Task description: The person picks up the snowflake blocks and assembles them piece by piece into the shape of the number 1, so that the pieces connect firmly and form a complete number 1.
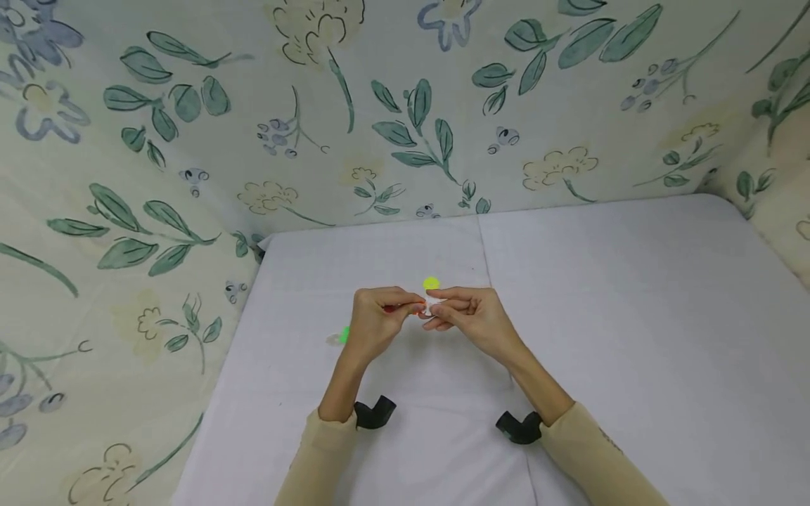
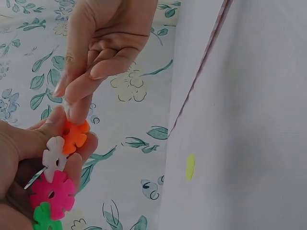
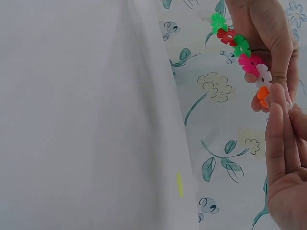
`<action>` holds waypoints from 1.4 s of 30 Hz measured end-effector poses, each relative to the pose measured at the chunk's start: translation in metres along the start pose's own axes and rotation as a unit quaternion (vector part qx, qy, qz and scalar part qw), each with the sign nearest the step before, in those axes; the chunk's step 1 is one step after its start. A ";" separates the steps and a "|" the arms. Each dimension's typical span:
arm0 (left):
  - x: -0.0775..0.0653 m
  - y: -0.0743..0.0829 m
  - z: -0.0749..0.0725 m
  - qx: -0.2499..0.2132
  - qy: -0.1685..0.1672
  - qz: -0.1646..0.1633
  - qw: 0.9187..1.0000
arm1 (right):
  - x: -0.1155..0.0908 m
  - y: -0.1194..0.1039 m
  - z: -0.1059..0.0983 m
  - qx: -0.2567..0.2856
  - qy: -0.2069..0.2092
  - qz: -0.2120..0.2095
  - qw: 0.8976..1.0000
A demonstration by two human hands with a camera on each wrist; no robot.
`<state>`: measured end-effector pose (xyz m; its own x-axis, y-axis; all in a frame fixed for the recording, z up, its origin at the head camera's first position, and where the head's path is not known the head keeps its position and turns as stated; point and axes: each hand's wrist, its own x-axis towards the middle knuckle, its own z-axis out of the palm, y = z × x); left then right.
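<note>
A chain of flower-shaped plastic discs in green, red, pink, white and orange point(image 3: 252, 63) trails from my left hand point(image 1: 375, 323). Left thumb and fingers pinch it near the orange disc point(image 2: 76, 136) at its end. My right hand point(image 1: 481, 320) meets the left fingertips there, thumb and fingers pinching a small white piece point(image 1: 432, 307), mostly covered by the fingers. In the left wrist view the pink disc point(image 2: 53, 194) and a green disc point(image 2: 46, 219) hang below the left fingers. The chain's far green end point(image 1: 344, 335) shows beside the left hand in the head view.
A single yellow disc point(image 1: 432, 282) lies on the white-covered table point(image 1: 607, 316), just beyond the hands. Black curved pieces point(image 1: 375, 412) sit at both wrists. Floral cloth point(image 1: 392, 140) hangs behind the table and along its sides.
</note>
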<state>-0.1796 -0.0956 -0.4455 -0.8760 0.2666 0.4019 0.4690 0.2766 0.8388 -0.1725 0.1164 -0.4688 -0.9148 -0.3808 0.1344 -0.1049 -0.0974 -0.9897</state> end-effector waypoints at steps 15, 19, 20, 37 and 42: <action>0.001 0.010 -0.005 -0.015 -0.032 -0.058 0.998 | 0.001 -0.016 -0.013 -0.077 0.006 -0.005 0.997; 0.001 0.008 -0.007 -0.025 -0.033 -0.078 0.996 | 0.002 -0.012 -0.015 -0.086 0.013 0.002 0.996; 0.001 0.007 -0.008 -0.033 -0.035 -0.084 0.995 | 0.002 -0.011 -0.016 -0.087 0.016 0.006 0.996; 0.003 0.002 -0.021 -0.148 -0.051 -0.150 0.976 | 0.009 0.000 -0.025 -0.119 0.029 0.049 0.991; 0.004 0.005 -0.019 -0.152 -0.060 -0.142 0.976 | 0.005 -0.011 -0.016 -0.109 0.017 0.008 0.994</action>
<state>-0.1829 -0.1107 -0.4331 -0.9378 0.3302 0.1072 0.1386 0.0728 0.9877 -0.1823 0.1301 -0.4578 -0.9290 -0.3499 0.1208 -0.1692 0.1114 -0.9793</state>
